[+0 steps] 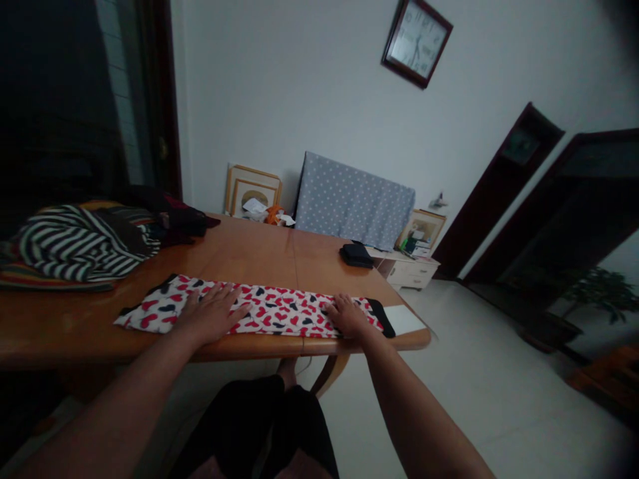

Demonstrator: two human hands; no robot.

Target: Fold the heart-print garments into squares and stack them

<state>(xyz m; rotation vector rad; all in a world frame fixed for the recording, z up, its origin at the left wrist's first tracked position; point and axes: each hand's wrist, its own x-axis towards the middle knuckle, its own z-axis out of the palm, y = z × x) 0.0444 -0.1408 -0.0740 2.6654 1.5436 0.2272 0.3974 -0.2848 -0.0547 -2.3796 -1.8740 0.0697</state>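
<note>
A long folded strip of white cloth with red and black hearts [279, 311] lies along the near edge of the wooden table [259, 256]. Its right end has a black band. My left hand [212, 313] rests flat on the left half of the cloth with the fingers spread. My right hand [348, 317] lies flat on the cloth nearer its right end. Neither hand grips a fold. A white sheet or card [403, 320] sits just beyond the cloth's right end.
A heap of striped clothing [82, 243] sits at the table's left, with dark garments behind it. A folded black item [356, 255] lies at the far side. Picture frames [252, 189], a grey dotted board [353, 199] and a white cabinet [412, 273] stand beyond the table.
</note>
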